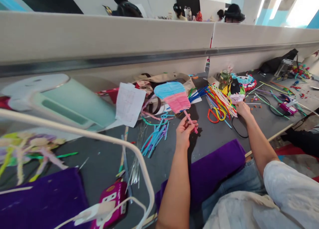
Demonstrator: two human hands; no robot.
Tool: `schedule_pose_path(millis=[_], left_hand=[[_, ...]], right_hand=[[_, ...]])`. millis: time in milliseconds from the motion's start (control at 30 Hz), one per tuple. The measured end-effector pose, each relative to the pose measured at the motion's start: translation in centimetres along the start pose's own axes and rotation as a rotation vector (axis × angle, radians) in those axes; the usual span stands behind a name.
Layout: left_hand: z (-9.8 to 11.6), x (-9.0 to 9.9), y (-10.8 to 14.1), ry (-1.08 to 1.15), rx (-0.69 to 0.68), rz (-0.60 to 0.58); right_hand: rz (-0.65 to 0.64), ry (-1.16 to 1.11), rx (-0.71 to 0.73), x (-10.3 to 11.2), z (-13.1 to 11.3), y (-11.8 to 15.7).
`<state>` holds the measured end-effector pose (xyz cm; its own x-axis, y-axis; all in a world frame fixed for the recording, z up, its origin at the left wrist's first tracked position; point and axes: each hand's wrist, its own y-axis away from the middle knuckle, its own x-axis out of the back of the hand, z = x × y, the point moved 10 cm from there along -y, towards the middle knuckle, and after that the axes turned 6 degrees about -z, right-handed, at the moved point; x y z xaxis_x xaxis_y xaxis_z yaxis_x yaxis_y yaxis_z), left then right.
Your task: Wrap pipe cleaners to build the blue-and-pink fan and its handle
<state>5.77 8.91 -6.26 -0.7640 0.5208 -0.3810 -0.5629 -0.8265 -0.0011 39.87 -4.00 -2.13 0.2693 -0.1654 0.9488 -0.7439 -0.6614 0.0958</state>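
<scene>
My left hand (184,131) is closed around the pink stem of a fuzzy piece (175,96), whose wide part is blue on top and pink below. The piece is held up over the grey table, its stem pointing down to the right. My right hand (243,110) is farther right, its fingers pressed together at a pale pink bundle (236,98) beside the tips of many coloured pipe cleaners (223,99). What its fingertips hold, if anything, is hidden. Scissors with red and yellow handles (216,115) lie between my hands.
A white paper (130,104) leans left of the piece. Blue pipe cleaners (156,137) lie near it. A purple cloth (219,166) lies at the front edge. A pink power strip (113,199), a white tube (99,132) and a glass jar (225,78) are around. A low partition (99,36) runs behind.
</scene>
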Motion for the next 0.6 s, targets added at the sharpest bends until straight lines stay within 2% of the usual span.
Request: schedule_pose_path(millis=[133,300,467,600], left_hand=[[0.0,0.2,0.0,-0.005,0.007,0.002],[-0.1,-0.2,0.0,-0.003,0.018,-0.015],[-0.1,-0.4,-0.1,-0.008,0.018,-0.030],[0.0,-0.2,0.0,-0.004,0.012,-0.010]], right_hand=[[-0.094,-0.055,0.065,-1.6,-0.8,-0.7],[-0.031,-0.034,0.016,-1.7,0.3,-1.2],[-0.119,0.014,0.034,-2.7,-0.6,-1.7],[-0.130,0.040,0.026,-2.9,-1.3,-1.6]])
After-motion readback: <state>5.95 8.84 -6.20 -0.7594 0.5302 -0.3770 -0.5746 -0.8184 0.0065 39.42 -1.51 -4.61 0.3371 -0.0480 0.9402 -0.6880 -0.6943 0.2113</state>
